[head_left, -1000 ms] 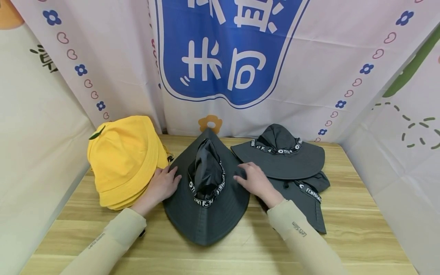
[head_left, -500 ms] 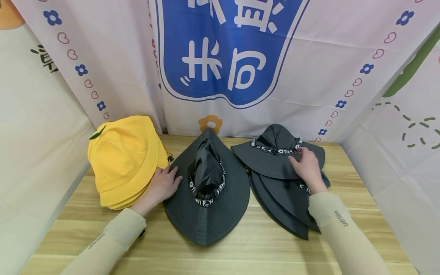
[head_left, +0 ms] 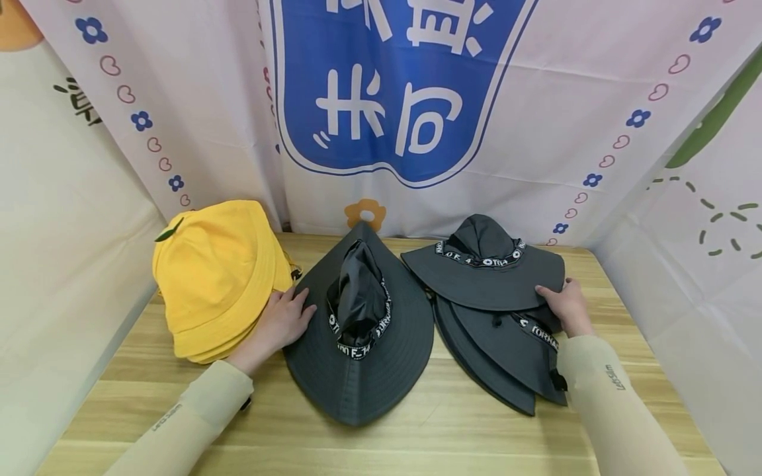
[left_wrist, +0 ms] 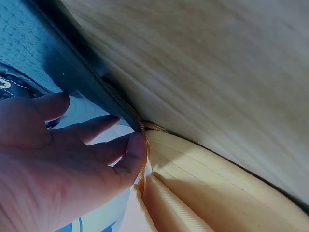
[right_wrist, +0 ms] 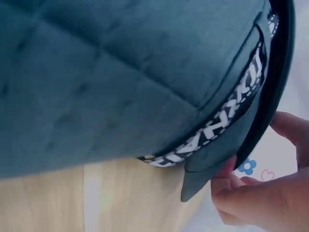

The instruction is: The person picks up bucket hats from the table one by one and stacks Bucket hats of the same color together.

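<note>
In the head view, a dark grey wide-brimmed hat (head_left: 357, 390) with a white-lettered band lies in the middle of the table. My left hand (head_left: 283, 317) rests on its left brim, fingers loosely spread. Under the same hand, a yellow cord (left_wrist: 143, 159) runs beside the fingertips in the left wrist view. To the right, a second dark hat (head_left: 470, 287) lies on top of other dark hats (head_left: 485, 350). My right hand (head_left: 568, 306) pinches the right edge of that top hat, its thumb over the brim and the other fingers beneath, partly hidden.
Several yellow bucket hats (head_left: 214, 277) are stacked at the left, with a green leaf tab on the top one. White printed cloth (head_left: 524, 132) closes off the back and both sides of the wooden table (head_left: 411, 449).
My right hand has left the middle hat's right side, passed over the right pile and taken the top hat's right brim edge. My left hand has stayed put.
</note>
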### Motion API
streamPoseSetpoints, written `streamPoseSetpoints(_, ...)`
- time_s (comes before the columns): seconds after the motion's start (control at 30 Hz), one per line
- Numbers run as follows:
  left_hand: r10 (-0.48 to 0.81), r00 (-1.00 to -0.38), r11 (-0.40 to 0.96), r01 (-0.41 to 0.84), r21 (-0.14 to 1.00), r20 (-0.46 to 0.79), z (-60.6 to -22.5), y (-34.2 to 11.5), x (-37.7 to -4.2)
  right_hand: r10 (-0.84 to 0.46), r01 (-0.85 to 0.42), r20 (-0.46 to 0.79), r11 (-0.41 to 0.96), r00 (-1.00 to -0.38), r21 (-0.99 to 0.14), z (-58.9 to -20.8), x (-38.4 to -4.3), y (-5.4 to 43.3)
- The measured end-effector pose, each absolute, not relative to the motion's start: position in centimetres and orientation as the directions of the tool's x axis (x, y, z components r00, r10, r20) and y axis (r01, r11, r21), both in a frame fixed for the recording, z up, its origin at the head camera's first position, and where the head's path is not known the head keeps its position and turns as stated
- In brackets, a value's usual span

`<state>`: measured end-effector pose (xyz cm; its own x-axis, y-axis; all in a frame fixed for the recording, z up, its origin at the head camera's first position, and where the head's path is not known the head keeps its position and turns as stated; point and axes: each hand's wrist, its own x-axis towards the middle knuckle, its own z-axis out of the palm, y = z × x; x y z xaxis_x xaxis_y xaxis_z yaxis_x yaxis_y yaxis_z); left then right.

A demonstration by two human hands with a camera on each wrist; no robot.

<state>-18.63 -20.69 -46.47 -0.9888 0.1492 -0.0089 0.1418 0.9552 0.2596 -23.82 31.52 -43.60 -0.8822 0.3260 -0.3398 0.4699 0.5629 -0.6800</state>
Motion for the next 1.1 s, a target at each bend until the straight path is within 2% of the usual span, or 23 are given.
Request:
streamPoseSetpoints(0.13,0.140,-0.990,0.954,0.129,0.271,-0.020,-46.4,-20.7,-18.7,0.368,0.463,-0.325,0.391,-0.871,-0.796,-43.8,-24.1,31.6)
streamPoseSetpoints(0.27,0.137,-0.990,0.955,0.127,0.269,-0.019,-46.4,-20.7,-18.6,0.350,0.435,-0.378,0.100,-0.857,-0.895,-43.2,-24.6,31.4)
streamPoseSetpoints(0.37,0.141,-0.990,0.956,0.131,0.262,-0.019,-46.3,-20.7,-18.6,0.308,0.413,-0.423,-0.100,-0.852,-0.905,-42.2,-24.6,31.1)
streamPoseSetpoints(0.43,0.148,-0.989,0.954,0.138,0.266,-0.020,-46.2,-20.6,-18.6,0.323,0.397,-0.428,-0.162,-0.844,-0.904,-41.6,-24.5,30.8)
streamPoseSetpoints(0.67,0.177,-0.984,0.924,0.172,0.340,0.016,-45.7,-21.0,-18.7,0.517,0.258,-0.295,-0.143,-0.804,-0.955,-39.3,-24.2,29.7)
streamPoseSetpoints(0.83,0.200,-0.978,0.908,0.210,0.362,0.064,-45.8,-21.2,-18.7,0.574,0.097,-0.172,-0.159,-0.801,-0.983,-37.5,-23.8,28.7)
streamPoseSetpoints(1.0,0.215,-0.972,0.872,0.237,0.428,0.100,-45.8,-21.3,-18.9,0.576,-0.105,-0.038,-0.212,-0.816,-0.972,-35.6,-23.4,27.3)
streamPoseSetpoints(1.1,0.216,-0.970,0.843,0.244,0.479,0.114,-45.6,-21.3,-19.1,0.568,-0.204,0.070,-0.176,-0.820,-0.963,-34.5,-23.1,26.6)
